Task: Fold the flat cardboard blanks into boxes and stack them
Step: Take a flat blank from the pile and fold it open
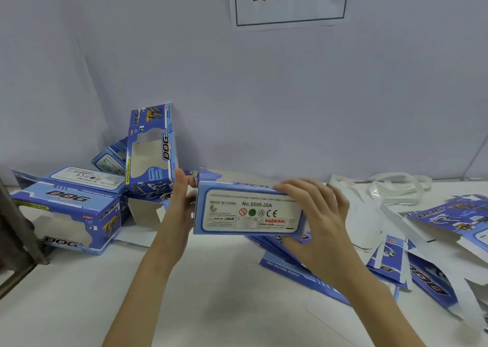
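Your left hand [182,201] and right hand [317,214] grasp the blue printed cardboard box [248,212] above the white tabletop [184,280]; flat blue blanks [390,262] lie at 4 o'clock.

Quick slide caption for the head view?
Both hands, left hand and right hand, hold a folded blue box above the table.

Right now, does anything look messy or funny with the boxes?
Yes. The folded boxes on the left aren't in a neat stack: one stands on end, leaning against the wall, and others lie tumbled beside it. The flat blanks on the right are spread in a loose, slipping heap. The box in both hands looks fine.
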Tool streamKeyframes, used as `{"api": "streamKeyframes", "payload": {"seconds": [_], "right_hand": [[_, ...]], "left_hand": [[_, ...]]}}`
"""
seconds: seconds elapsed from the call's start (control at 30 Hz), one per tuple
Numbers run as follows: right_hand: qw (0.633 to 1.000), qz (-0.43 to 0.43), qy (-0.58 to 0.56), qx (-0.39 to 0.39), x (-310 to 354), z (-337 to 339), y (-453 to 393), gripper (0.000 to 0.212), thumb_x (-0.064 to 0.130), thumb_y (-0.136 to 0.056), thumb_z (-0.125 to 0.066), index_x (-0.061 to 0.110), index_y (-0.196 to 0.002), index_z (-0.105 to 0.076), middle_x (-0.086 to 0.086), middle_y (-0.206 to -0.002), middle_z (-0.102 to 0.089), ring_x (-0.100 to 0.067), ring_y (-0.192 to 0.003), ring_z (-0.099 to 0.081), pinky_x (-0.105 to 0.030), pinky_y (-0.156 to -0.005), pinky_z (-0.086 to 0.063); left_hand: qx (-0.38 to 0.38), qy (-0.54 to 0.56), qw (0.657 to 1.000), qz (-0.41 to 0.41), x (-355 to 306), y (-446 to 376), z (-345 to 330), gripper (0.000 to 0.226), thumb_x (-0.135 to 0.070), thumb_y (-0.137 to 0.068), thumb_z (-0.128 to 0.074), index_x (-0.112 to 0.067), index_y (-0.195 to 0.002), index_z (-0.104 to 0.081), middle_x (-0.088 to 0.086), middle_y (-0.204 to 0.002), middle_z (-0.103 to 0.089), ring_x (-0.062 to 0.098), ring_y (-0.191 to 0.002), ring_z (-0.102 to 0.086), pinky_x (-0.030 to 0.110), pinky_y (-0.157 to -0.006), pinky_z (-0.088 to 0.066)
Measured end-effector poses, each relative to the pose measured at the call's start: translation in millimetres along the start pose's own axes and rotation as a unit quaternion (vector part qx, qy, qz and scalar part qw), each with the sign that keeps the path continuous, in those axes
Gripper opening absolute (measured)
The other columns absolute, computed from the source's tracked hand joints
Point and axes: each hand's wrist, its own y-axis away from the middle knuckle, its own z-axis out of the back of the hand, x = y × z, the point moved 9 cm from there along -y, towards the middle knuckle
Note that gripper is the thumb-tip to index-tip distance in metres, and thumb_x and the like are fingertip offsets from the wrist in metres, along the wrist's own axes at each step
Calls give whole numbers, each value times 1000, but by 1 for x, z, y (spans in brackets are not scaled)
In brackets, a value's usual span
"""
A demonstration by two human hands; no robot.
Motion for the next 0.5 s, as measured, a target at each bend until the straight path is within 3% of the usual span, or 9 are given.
{"api": "streamKeyframes", "payload": {"seconds": [0.07, 0.13, 0.2, 0.27, 0.33, 0.37, 0.4, 0.43, 0.5], "right_hand": [[997, 22, 66, -20, 3, -4, 1, 94, 16, -72, -93, 39, -149, -44, 1, -163, -41, -30, -155, -29, -65, -123, -19], [994, 29, 101, -36, 1, -4, 3, 95, 14, -74, -92, 41, -151, -43, -6, -168, -34, -39, -157, -24, -69, -124, -14], [992, 30, 116, -49, -1, -3, 2, 97, 12, -75, -92, 41, -153, -41, -11, -171, -28, -41, -159, -20, -69, -125, -12], [991, 8, 109, -71, -2, -1, 1, 101, 12, -78, -91, 37, -159, -36, -15, -174, -16, -40, -161, -12, -67, -127, -11], [991, -83, 40, -98, -13, -2, 6, 114, 23, -79, -92, 33, -166, -20, -11, -176, 3, -31, -163, -3, -55, -131, -12], [981, -160, -48, -99, -24, -8, 11, 123, 33, -78, -92, 33, -168, -8, -3, -177, 7, -23, -164, -1, -44, -131, -15], [951, -249, -169, -71, -33, -21, 16, 132, 45, -75, -92, 36, -167, 2, 4, -177, 2, -16, -163, -7, -36, -130, -20], [891, -335, -305, -24, -37, -40, 24, 138, 57, -70, -92, 42, -166, 5, 8, -175, -15, -12, -160, -22, -35, -126, -31], [721, -452, -520, 69, -26, -81, 40, 130, 63, -66, -92, 45, -165, -9, 8, -147, -62, -18, -135, -61, -39, -104, -56]], "left_hand": [[17, -10, 999, 43, 10, 0, 0, 107, -104, -47, -61, -29, -124, -62, 7, -127, -73, 27, -120, -69, 53, -99, -56], [36, 15, 996, 79, 19, -1, 0, 110, -96, -42, -75, -37, -133, -53, 3, -132, -71, 26, -117, -71, 51, -94, -59], [50, 68, 992, 96, 25, -3, 0, 103, -74, -49, -90, -39, -137, -49, 3, -131, -71, 25, -106, -75, 44, -78, -63], [63, 116, 987, 86, 28, -5, -5, 86, -47, -61, -89, -46, -138, -49, 6, -133, -71, 28, -102, -75, 38, -72, -62], [51, 141, 988, 46, 27, -9, -10, 81, -32, -65, -85, -49, -135, -50, 7, -131, -68, 29, -103, -74, 38, -74, -62], [32, 160, 986, 23, 28, -10, -14, 81, -28, -63, -85, -49, -134, -51, 5, -130, -66, 28, -105, -73, 39, -75, -61], [8, 182, 983, 2, 29, -11, -18, 86, -24, -62, -87, -47, -136, -51, 2, -130, -62, 27, -109, -72, 39, -76, -61], [-14, 202, 979, -14, 33, -10, -23, 91, -20, -60, -88, -45, -139, -49, -1, -131, -59, 25, -113, -69, 39, -78, -61], [-36, 218, 975, -27, 43, -7, -38, 89, -15, -61, -89, -40, -137, -49, -4, -124, -60, 20, -111, -68, 40, -82, -61]]}}
